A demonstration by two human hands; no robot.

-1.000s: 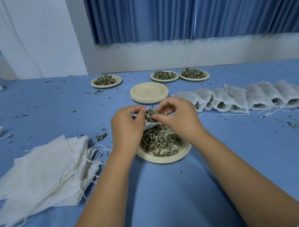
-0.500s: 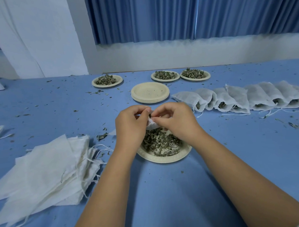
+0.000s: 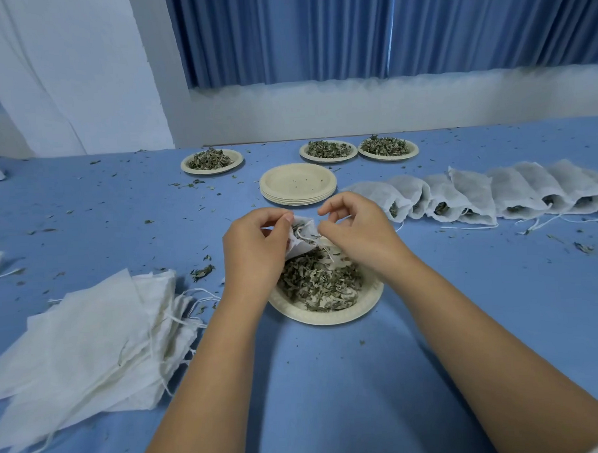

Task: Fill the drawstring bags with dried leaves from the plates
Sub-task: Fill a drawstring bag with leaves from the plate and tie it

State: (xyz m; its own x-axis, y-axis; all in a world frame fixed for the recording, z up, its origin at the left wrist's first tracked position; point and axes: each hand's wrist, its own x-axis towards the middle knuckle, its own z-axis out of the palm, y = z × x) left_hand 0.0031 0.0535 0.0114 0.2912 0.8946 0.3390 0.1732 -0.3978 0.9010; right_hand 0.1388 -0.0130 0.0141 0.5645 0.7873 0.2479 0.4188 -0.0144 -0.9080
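- Head view: the left hand (image 3: 254, 252) grips the drawstring bag (image 3: 303, 240) just above the plate (image 3: 329, 320) of dried leaves (image 3: 320, 280).
- The right hand (image 3: 359, 234) pinches the bag's top edge. I cannot tell if it has the string too.
- I think the bag is being closed now.
- It is best to hold the bag upright over the plate, so loose bits fall back in.
- Pull the string slowly, then lay the bag by the filled bags (image 3: 461, 198).

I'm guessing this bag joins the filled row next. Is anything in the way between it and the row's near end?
Nothing visible does. Between the bag, pinched by the left hand and right hand above the plate, and the row of filled bags lies only blue table.
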